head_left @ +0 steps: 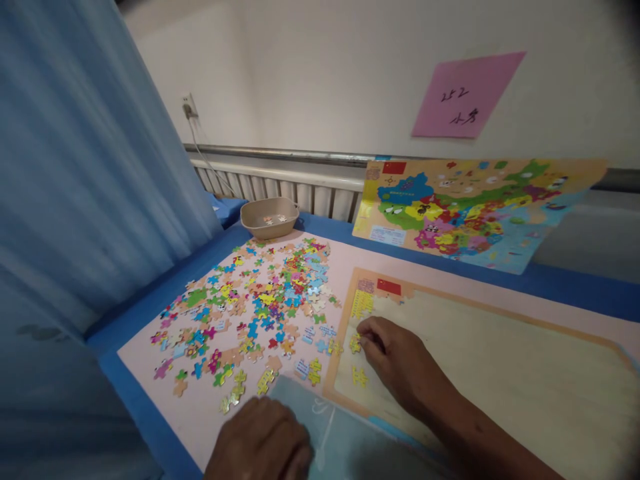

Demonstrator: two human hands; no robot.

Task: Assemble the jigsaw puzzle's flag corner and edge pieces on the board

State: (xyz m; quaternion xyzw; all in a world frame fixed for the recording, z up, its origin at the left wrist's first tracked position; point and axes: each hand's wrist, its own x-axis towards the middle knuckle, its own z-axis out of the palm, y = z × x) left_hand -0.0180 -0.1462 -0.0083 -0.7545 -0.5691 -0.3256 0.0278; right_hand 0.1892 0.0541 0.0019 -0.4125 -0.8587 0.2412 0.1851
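My right hand (395, 360) rests on the left part of the puzzle board (500, 360), fingers pinched on a small yellow puzzle piece (355, 344) pressed onto the board. Another yellow piece (359, 377) lies on the board just below it. A few fitted pieces with a red flag (373, 293) fill the board's top left corner. My left hand (263, 440) lies closed, knuckles up, at the near edge beside a clear plastic bag (340, 433). Several loose coloured pieces (260, 307) are spread over the pink mat left of the board.
A beige bowl (270, 217) with a few pieces stands at the back left. A coloured map picture (470, 210) leans against the wall behind the board. A blue curtain (75, 167) hangs at the left. A radiator (280, 187) and pink note (465, 97) are on the wall.
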